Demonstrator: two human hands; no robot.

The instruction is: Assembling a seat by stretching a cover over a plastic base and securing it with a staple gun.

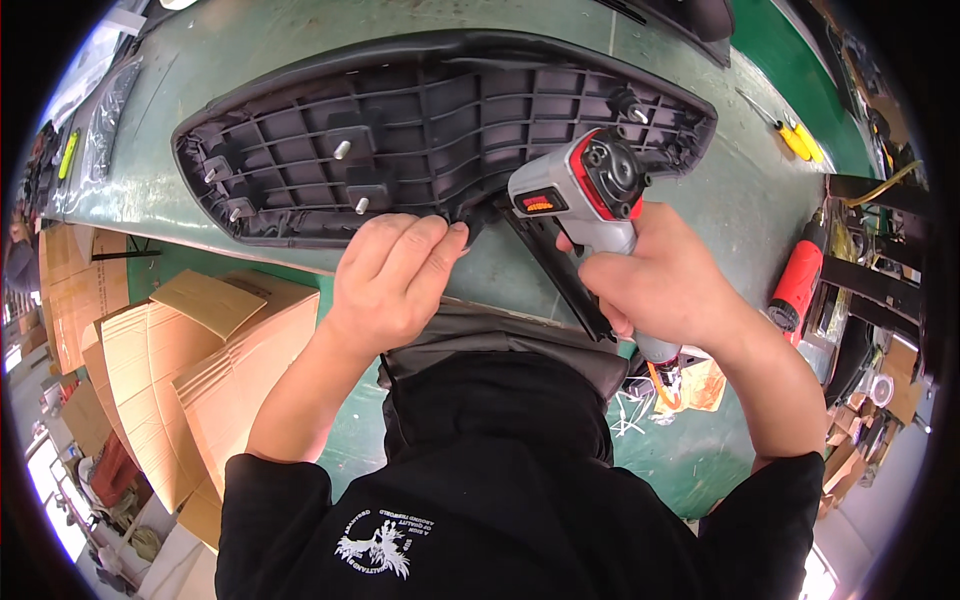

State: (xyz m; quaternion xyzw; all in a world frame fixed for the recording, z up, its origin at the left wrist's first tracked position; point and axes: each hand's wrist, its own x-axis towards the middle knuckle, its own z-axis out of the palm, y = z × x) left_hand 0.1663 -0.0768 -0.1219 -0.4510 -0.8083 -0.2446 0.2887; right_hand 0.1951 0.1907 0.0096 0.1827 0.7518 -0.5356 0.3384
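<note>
Black ribbed panel [450, 130], beyond left hand [393, 278] pinching its near edge, right hand [660, 272] gripping staple gun [578, 192]

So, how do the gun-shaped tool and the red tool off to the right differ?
The gun-shaped tool is mainly grey with red trim and a black head; the red tool is mostly red.
The gun-shaped tool is gripped in the right hand, while neither hand touches the red tool.
The gun-shaped tool has a handle angled off its body; the red tool's body looks straight and cylindrical.
Both have red and dark parts.
</note>
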